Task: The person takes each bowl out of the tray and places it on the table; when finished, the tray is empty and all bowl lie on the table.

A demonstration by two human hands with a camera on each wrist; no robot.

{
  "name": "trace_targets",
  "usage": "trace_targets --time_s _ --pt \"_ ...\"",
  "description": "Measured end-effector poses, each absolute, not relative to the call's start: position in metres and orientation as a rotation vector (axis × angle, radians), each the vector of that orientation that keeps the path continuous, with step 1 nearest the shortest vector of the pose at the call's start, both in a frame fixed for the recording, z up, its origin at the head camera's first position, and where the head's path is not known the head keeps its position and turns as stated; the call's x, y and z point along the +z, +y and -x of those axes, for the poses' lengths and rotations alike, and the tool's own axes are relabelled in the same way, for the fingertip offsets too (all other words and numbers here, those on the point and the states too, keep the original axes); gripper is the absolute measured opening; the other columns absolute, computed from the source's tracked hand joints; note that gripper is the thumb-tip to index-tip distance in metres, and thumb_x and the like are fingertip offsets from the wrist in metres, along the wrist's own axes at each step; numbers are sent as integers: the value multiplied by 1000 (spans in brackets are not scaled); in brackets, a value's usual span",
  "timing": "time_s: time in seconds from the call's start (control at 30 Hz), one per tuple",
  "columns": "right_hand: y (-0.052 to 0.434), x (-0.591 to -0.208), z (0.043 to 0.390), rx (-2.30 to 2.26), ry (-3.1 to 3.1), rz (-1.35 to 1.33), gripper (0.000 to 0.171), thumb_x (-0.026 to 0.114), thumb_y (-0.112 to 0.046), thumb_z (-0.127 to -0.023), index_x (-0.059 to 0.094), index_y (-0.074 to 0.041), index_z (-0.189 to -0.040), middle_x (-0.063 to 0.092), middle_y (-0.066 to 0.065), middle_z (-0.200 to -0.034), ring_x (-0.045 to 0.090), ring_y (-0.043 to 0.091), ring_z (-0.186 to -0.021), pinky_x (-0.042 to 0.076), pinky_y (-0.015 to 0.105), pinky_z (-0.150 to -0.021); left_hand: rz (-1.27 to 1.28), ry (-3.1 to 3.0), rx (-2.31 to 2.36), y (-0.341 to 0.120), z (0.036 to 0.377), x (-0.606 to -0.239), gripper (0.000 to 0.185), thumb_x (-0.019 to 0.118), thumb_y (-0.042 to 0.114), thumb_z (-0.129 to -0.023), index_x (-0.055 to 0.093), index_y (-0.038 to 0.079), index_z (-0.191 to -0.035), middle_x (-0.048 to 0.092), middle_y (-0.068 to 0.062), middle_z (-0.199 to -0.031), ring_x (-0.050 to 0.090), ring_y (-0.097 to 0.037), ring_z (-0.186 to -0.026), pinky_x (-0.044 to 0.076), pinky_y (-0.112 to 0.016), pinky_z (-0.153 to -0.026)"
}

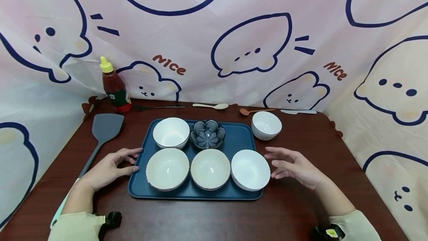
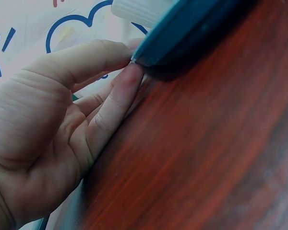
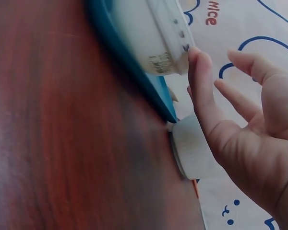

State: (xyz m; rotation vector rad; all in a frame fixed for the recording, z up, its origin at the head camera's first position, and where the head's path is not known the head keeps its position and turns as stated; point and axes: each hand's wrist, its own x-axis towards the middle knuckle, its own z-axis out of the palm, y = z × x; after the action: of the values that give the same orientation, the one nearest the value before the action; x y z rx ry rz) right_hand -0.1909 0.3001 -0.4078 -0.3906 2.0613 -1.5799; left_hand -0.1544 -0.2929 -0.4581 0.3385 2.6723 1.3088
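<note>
A blue rectangular tray (image 1: pixel 238 134) carries several white and cream bowls and a dark flower-shaped dish (image 1: pixel 207 134). At its left edge my left hand (image 1: pixel 112 166) pinches the rim between thumb and fingers; the left wrist view shows the fingertips meeting at the tray's edge (image 2: pixel 192 40). My right hand (image 1: pixel 294 164) has its fingers spread beside the white bowl (image 1: pixel 250 170) at the tray's front right. In the right wrist view a fingertip reaches that bowl's side (image 3: pixel 151 43); whether it touches cannot be told. Two cream bowls stand left of it, and another white bowl (image 1: pixel 171 131) is behind.
A small white bowl (image 1: pixel 266 125) stands off the tray, back right. Along the back lie a dark fork (image 1: pixel 160 107), a pale spoon (image 1: pixel 214 106), a wooden spoon (image 1: pixel 254 111) and a white knife (image 1: pixel 298 112). A sauce bottle (image 1: pixel 117 92) and a grey spatula (image 1: pixel 107 127) are at left.
</note>
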Motion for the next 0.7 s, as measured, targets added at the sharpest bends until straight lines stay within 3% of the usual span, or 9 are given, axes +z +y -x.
trace_targets --time_s 0.23,0.5,0.7 --pt "294 -416 189 -1534 1970 505 58 56 -8 -101 32 -4 -154 61 13 -130 73 32 -87 59 47 -79 -336 2669 1317 -293 156 -457 58 72 30 -93 52 15 -145 60 -9 -126 57 -6 -101 49 -20 -83" --pt "289 -429 184 -1551 1933 559 64 55 -5 -101 27 -14 -158 34 21 -149 71 32 -88 59 50 -78 -330 2682 1297 -293 155 -457 59 72 32 -92 52 15 -145 61 -8 -126 57 -6 -101 48 -19 -84" --pt "285 -436 183 -1606 1878 556 62 51 -4 -103 25 -14 -158 33 17 -152 70 28 -90 59 49 -77 -336 2677 1305 -293 154 -458 59 72 32 -93 52 14 -146 61 -8 -126 57 -6 -101 49 -20 -84"
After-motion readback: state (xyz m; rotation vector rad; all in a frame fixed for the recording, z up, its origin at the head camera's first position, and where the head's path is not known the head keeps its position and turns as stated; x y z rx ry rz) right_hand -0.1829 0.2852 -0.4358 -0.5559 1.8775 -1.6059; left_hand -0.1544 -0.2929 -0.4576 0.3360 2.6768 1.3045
